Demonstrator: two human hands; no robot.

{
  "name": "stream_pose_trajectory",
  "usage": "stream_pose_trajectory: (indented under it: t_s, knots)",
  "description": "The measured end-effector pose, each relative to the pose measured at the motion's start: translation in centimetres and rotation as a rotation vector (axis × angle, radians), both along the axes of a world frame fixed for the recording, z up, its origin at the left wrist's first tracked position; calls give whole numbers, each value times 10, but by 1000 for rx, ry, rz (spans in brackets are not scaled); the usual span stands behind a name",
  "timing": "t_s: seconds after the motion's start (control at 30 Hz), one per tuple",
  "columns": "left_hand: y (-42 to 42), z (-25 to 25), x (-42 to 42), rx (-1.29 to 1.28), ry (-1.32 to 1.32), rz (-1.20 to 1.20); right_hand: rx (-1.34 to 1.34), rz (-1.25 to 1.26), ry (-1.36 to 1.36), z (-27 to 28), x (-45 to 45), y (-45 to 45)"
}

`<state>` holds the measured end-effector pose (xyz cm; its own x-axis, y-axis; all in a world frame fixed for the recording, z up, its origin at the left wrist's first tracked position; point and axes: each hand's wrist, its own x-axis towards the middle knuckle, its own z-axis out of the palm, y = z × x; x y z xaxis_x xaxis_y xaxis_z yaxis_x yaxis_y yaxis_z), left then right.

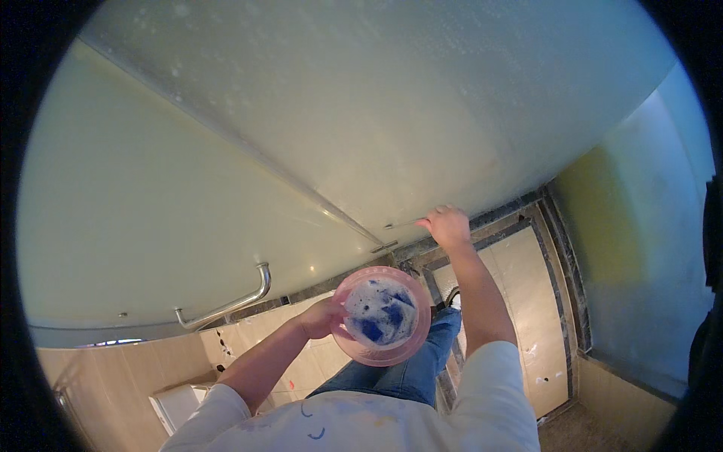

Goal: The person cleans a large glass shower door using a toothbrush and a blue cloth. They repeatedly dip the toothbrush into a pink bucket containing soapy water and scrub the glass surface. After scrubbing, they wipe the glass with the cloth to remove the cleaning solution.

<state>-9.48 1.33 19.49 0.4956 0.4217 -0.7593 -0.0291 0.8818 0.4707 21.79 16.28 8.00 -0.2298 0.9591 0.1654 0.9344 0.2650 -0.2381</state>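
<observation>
My left hand grips the rim of a pink plastic basin in front of my waist. White suds and blue pieces, perhaps cloth or sponge, lie in the basin. Against a large frosted glass panel, my right hand is closed around a slim, light-coloured tool. The tool's narrow end points left over the glass; its exact kind cannot be told. A vertical glass edge with a small metal fitting stands just left of the tool.
A curved metal handle is fixed to the left glass panel. Dark stone edging runs along the base of the glass, beside pale floor tiles. A white box-like object stands at the lower left. Another frosted panel rises at right.
</observation>
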Motion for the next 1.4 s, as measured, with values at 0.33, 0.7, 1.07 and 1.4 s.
stream_pose_trajectory:
  t_s: [0.33, 0.7, 1.07, 1.4]
  knots:
    - [-3, -1, 2, 20, -84, 62, 104, -11, -6, 1, 15, 0]
    - [-2, -9, -3, 17, -58, 55, 161, -94, 84, 29, 41, 1]
    - [2, -27, -11, 54, -168, 29, -215, -369, 523, 60, 54, -65]
    - [19, -3, 26, 134, -454, -57, -154, -41, -39, 202, -14, -194]
